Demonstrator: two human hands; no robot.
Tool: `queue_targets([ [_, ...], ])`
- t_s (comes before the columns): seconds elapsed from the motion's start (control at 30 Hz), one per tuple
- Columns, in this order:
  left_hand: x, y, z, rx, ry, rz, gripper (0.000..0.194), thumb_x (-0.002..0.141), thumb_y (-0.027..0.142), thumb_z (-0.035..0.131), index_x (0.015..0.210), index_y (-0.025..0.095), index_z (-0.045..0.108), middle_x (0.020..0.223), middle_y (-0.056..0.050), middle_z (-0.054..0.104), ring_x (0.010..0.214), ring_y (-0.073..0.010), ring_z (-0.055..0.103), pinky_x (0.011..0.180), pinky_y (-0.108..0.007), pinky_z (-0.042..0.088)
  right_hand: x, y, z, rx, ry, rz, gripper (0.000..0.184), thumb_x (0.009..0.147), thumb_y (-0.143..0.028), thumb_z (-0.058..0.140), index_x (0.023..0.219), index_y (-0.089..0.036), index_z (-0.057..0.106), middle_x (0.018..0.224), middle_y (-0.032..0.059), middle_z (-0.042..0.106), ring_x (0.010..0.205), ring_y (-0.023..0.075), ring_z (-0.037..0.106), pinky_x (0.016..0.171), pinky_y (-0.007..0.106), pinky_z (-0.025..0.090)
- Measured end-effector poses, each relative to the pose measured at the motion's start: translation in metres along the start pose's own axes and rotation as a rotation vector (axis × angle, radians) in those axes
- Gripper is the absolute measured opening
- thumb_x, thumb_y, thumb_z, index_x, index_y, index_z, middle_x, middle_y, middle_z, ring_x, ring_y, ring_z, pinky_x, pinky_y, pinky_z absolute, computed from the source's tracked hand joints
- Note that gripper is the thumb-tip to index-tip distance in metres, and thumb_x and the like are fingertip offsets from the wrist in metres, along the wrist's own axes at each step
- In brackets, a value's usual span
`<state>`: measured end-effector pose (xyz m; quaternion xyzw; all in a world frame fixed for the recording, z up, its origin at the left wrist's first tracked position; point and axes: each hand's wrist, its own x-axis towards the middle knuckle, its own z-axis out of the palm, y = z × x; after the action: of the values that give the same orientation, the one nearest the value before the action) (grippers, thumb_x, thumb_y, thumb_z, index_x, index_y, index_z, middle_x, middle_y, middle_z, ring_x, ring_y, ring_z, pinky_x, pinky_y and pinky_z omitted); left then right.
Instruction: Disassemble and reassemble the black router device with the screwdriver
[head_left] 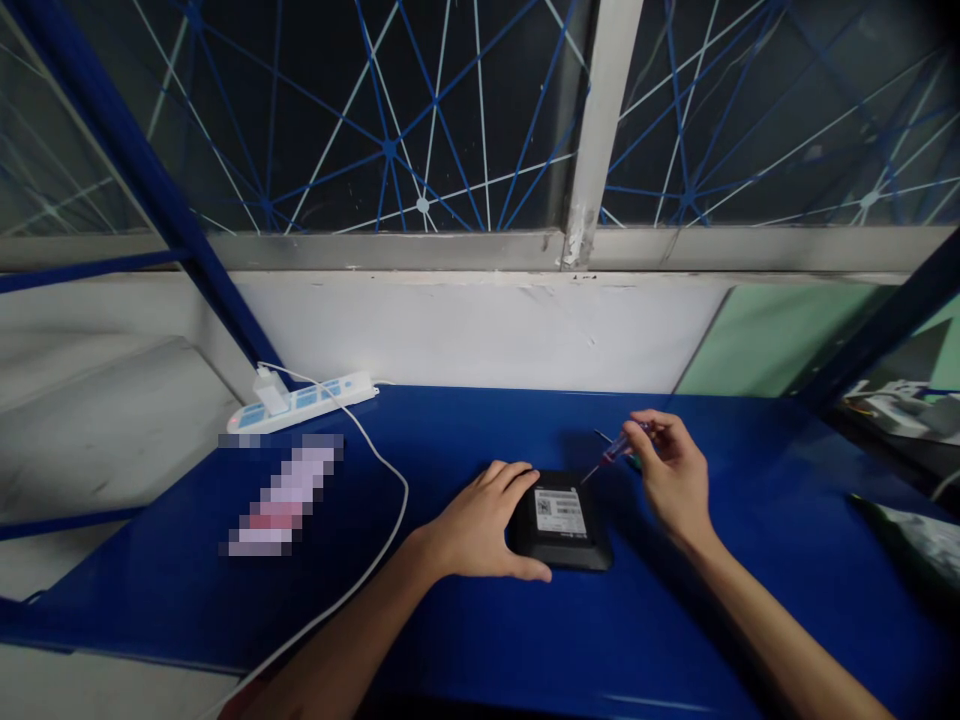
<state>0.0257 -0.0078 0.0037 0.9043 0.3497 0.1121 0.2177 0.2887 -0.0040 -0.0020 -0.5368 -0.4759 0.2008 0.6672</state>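
Note:
A flat black box-shaped device (525, 545) lies on the blue table with a white printed label (561, 512) facing up. My left hand (480, 520) grips it from the left, fingers over its far edge and thumb along its near edge. In my right hand (675, 475) is a small screwdriver (619, 444) with a clear purplish handle, pinched between thumb and fingers. Its thin shaft slants down to the device's far right corner; whether the tip sits in a screw is too small to tell. Behind the screwdriver, another thin tool with a green part (634, 462) lies partly hidden.
At the back left of the blue table (450, 640) stands a white power strip (330, 395) with a plugged-in charger (271, 390). Its white cable (405, 495) loops past my left forearm. A blurred-out object (285, 495) lies left; a shiny bag (919, 540) lies right.

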Motion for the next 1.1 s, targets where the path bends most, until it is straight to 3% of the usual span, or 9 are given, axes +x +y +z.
queue_targets([
  [0.27, 0.000, -0.002, 0.001, -0.019, 0.002, -0.002, 0.112, 0.064, 0.071, 0.080, 0.152, 0.019, 0.037, 0.156, -0.015, 0.040, 0.143, -0.0398, 0.036, 0.117, -0.056, 0.035, -0.006, -0.012, 0.002, 0.102, -0.083, 0.060, 0.031, 0.090, -0.048, 0.064, 0.112, -0.027, 0.067, 0.118, 0.0066, 0.070, 0.100, 0.0229, 0.070, 0.086, 0.040, 0.055],
  [0.47, 0.000, 0.000, 0.000, -0.011, -0.010, -0.014, 0.112, 0.064, 0.072, 0.080, 0.153, 0.018, 0.037, 0.158, -0.015, 0.038, 0.144, -0.0399, 0.034, 0.117, -0.056, 0.035, -0.004, -0.006, 0.004, 0.108, -0.009, 0.033, 0.029, 0.080, -0.046, 0.077, 0.098, -0.026, 0.068, 0.090, 0.0004, 0.068, 0.083, 0.0176, 0.067, 0.077, 0.033, 0.054],
  [0.63, 0.000, -0.001, 0.001, -0.016, 0.000, -0.003, 0.111, 0.064, 0.071, 0.080, 0.153, 0.020, 0.037, 0.157, -0.015, 0.039, 0.143, -0.0394, 0.035, 0.117, -0.056, 0.036, -0.006, -0.010, 0.004, 0.163, -0.072, 0.084, 0.030, 0.089, -0.048, 0.066, 0.113, -0.028, 0.066, 0.113, 0.0050, 0.070, 0.098, 0.0209, 0.070, 0.081, 0.036, 0.054],
  [0.7, -0.001, -0.002, 0.001, -0.013, -0.003, -0.005, 0.111, 0.065, 0.071, 0.080, 0.153, 0.019, 0.037, 0.157, -0.015, 0.039, 0.143, -0.0392, 0.035, 0.117, -0.056, 0.036, -0.007, -0.010, 0.004, 0.166, -0.079, 0.100, 0.030, 0.089, -0.049, 0.066, 0.112, -0.028, 0.066, 0.114, 0.0046, 0.070, 0.098, 0.0211, 0.071, 0.080, 0.036, 0.054],
  [0.83, 0.000, 0.000, 0.000, -0.007, -0.008, -0.010, 0.111, 0.065, 0.072, 0.080, 0.153, 0.020, 0.036, 0.158, -0.015, 0.038, 0.144, -0.0396, 0.034, 0.118, -0.057, 0.035, -0.004, -0.005, 0.004, 0.081, -0.013, 0.044, 0.029, 0.082, -0.046, 0.074, 0.102, -0.027, 0.067, 0.086, -0.0011, 0.065, 0.080, 0.0168, 0.066, 0.073, 0.032, 0.052],
  [0.9, 0.000, 0.000, 0.000, -0.009, -0.009, -0.014, 0.111, 0.065, 0.072, 0.080, 0.153, 0.020, 0.036, 0.158, -0.015, 0.038, 0.144, -0.0397, 0.034, 0.118, -0.057, 0.034, -0.002, -0.005, 0.004, 0.079, 0.007, 0.027, 0.028, 0.080, -0.046, 0.076, 0.098, -0.026, 0.067, 0.083, -0.0010, 0.065, 0.077, 0.0166, 0.064, 0.073, 0.032, 0.052],
  [1.1, 0.000, -0.002, 0.002, -0.014, 0.007, -0.001, 0.111, 0.065, 0.071, 0.080, 0.153, 0.019, 0.037, 0.157, -0.015, 0.039, 0.143, -0.0397, 0.035, 0.117, -0.056, 0.035, -0.009, -0.013, 0.005, 0.118, -0.092, 0.051, 0.029, 0.092, -0.044, 0.062, 0.117, -0.029, 0.063, 0.121, 0.0066, 0.069, 0.103, 0.0231, 0.069, 0.088, 0.042, 0.055],
])
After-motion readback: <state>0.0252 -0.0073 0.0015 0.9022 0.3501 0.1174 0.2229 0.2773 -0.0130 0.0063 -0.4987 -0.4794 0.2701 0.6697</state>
